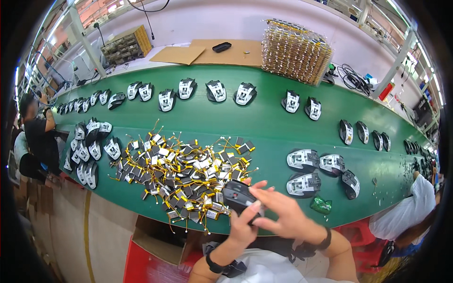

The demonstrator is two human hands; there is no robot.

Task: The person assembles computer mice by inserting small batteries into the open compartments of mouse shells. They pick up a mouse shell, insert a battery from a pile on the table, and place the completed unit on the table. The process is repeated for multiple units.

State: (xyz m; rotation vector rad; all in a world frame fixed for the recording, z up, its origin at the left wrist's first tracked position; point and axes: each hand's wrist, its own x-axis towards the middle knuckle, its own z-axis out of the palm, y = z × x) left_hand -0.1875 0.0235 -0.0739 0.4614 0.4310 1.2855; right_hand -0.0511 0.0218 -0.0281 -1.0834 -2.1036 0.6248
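Note:
Near the table's front edge, my left hand grips a dark computer mouse, its thumb along the near side. My right hand is on the right side of that mouse, fingers bent against it; part of their contact is hidden. Just left of the mouse spreads a large heap of small battery packs with yellow tape and thin wires. To the right lie several white-and-black mouse halves and a small green packet.
More mouse halves line the far part of the green table, and others cluster at left. Behind stand a stack of battery trays and cardboard. A person is at left; a white sleeve shows at right.

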